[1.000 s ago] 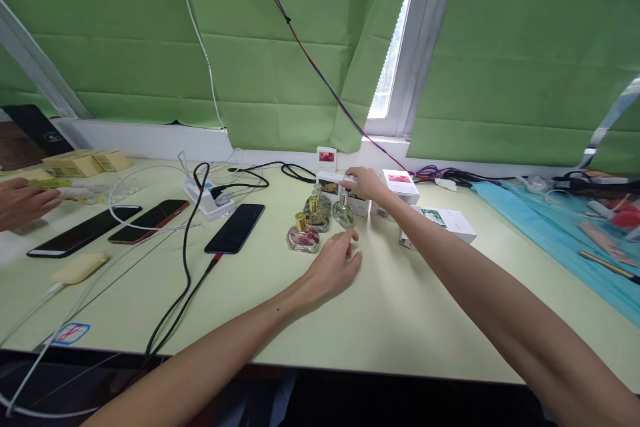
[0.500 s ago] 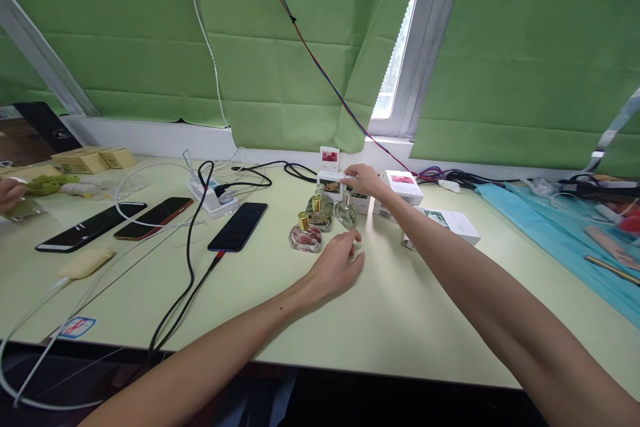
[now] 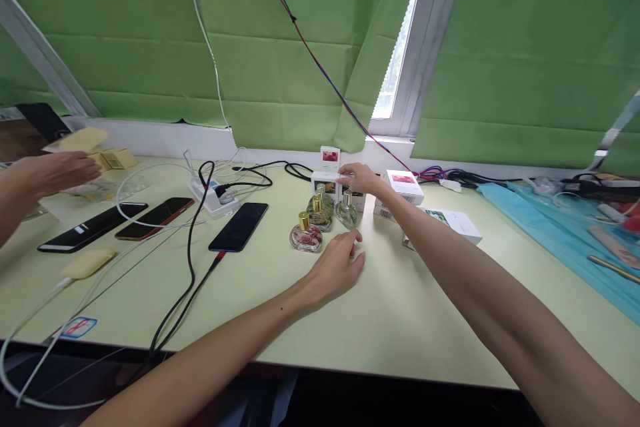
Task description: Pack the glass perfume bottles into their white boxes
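Note:
My right hand (image 3: 359,178) reaches behind the perfume bottles, its curled fingers closed on the edge of a small white box (image 3: 325,177) with a flower picture. Another white box (image 3: 354,199) stands under that hand, partly hidden by a bottle. Loosely bent, my left hand (image 3: 337,260) rests on the table with nothing visible in it. Just beyond it are a glass perfume bottle with pink contents and a gold cap (image 3: 306,237), a greenish gold-capped bottle (image 3: 320,215) and a clear bottle with a silvery neck (image 3: 347,211); a further bottle is mostly hidden.
White boxes (image 3: 403,187) lie right of the bottles, some under my right forearm. Left are a phone (image 3: 239,227), two more phones, a power strip (image 3: 215,200) and cables. Another person's hand (image 3: 55,173) holds a yellowish box. Blue plastic sheeting (image 3: 540,233) covers the right side.
The white box at my right hand has shifted slightly left, and that hand with it. My left hand stays put. The other person's hand has come further in, lifting a yellowish box.

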### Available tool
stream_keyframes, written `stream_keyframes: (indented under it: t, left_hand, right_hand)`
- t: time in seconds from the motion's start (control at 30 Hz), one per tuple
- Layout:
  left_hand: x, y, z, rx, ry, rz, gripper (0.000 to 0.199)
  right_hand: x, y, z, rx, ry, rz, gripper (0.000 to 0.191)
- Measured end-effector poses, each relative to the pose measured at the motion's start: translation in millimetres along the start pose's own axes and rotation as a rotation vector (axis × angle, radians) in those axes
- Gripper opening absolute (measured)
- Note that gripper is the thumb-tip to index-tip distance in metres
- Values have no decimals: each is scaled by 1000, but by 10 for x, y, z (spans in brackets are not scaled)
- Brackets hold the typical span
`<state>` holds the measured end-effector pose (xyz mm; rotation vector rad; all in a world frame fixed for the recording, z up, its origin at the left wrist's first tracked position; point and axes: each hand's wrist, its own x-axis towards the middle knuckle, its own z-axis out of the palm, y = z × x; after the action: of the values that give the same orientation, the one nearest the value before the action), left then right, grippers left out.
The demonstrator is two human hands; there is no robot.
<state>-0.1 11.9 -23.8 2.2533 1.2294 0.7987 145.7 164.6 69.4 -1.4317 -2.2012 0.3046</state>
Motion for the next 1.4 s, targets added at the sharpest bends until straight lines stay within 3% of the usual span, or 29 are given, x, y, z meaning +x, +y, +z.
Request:
stream_keyframes:
  t: [0.37,0.73,1.07,1.2,1.4]
  left_hand:
    - [-2,36,-25,21,-1,-1,24]
    - [-3,3,-23,22,-15,6,24]
    - [-5,31,-41,27,-34,-11,22]
    - [0,35,-43,35,-34,-8,18]
    - [10,47,-42,67,-16,11,9]
  right_hand:
    - [16,37,22,-16,-16,-7,26]
    - [17,-2,39,-13,18,74,29]
    - [-222,-54,78,49,357,39,34]
    - [-457,-46,152,68,623,-143,25]
    - [-819,-39,327,61,630,-240,24]
